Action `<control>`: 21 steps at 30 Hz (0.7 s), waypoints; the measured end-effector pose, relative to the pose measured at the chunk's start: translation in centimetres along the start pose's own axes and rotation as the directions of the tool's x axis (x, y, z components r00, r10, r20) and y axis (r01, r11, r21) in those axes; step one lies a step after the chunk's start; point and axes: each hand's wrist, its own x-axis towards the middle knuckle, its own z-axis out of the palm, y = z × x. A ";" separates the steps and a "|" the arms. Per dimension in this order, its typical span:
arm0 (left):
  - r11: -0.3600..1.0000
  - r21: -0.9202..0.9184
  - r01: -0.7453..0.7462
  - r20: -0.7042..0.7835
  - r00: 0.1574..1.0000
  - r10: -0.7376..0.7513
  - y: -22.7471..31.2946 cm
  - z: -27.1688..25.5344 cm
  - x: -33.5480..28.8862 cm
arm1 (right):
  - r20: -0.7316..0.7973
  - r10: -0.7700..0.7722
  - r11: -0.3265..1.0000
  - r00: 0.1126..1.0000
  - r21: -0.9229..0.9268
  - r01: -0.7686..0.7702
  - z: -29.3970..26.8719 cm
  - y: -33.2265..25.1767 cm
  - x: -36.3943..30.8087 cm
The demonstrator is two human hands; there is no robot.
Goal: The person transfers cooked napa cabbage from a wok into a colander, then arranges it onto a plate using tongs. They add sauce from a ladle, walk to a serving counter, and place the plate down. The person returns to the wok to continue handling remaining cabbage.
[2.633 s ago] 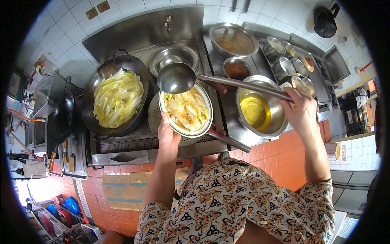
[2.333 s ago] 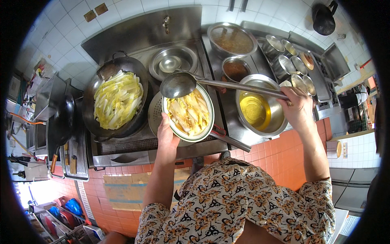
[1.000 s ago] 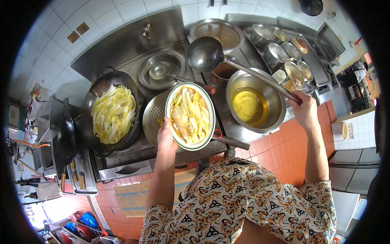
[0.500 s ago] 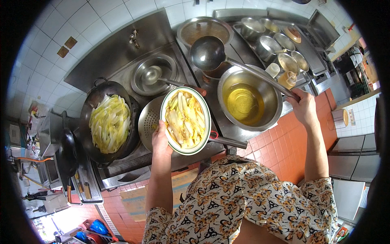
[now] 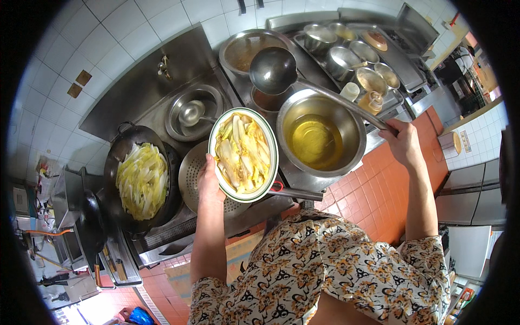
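Observation:
My left hand [image 5: 209, 181] grips the left rim of an oval white plate [image 5: 245, 198] with a green border. Pale yellow cooked cabbage [image 5: 242, 153] fills the plate. Held out to the right, my right hand [image 5: 400, 140] is closed round the end of a long ladle handle. The dark round bowl of the ladle [image 5: 272, 70] hangs over the far counter, its handle passing above a steel bowl of yellow oil [image 5: 315, 138]. Below the plate is a perforated strainer [image 5: 190, 181], partly hidden. At left a black wok [image 5: 112, 173] holds more cut cabbage [image 5: 142, 181].
A steel basin [image 5: 176, 122] with another ladle [image 5: 191, 112] in it sits under the tap [image 5: 164, 67]. At the back is a wide bowl of brownish liquid [image 5: 246, 54]. Several steel pots [image 5: 341, 62] and squeeze bottles [image 5: 371, 102] stand at the back right. The floor has red tiles [image 5: 374, 187].
The view has shifted, so the bowls and counter lie further left. My left hand has carried the plate slightly left and up, while my right hand still holds the ladle out.

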 end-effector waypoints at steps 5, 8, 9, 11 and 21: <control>0.999 0.047 0.014 0.035 0.999 -0.016 1.1 1.8 1.9 | -0.031 0.106 0.993 0.994 -0.058 -0.107 -0.9 0.6 -0.8; 0.994 0.099 0.036 0.018 0.999 -0.038 1.9 4.0 2.8 | -0.046 0.156 0.986 0.987 -0.044 -0.158 -1.2 1.0 -1.5; 0.991 0.124 0.045 0.001 0.999 -0.045 2.1 4.9 3.0 | -0.047 0.170 0.984 0.984 -0.035 -0.172 -1.2 1.1 -1.8; 0.993 0.113 0.046 0.033 0.998 -0.050 2.4 5.8 4.0 | -0.067 0.180 0.983 0.981 -0.017 -0.181 -1.2 1.1 -2.4; 0.982 0.169 0.086 0.007 0.996 -0.088 3.0 8.7 8.2 | -0.111 0.254 0.967 0.961 0.012 -0.255 -0.8 2.7 -4.1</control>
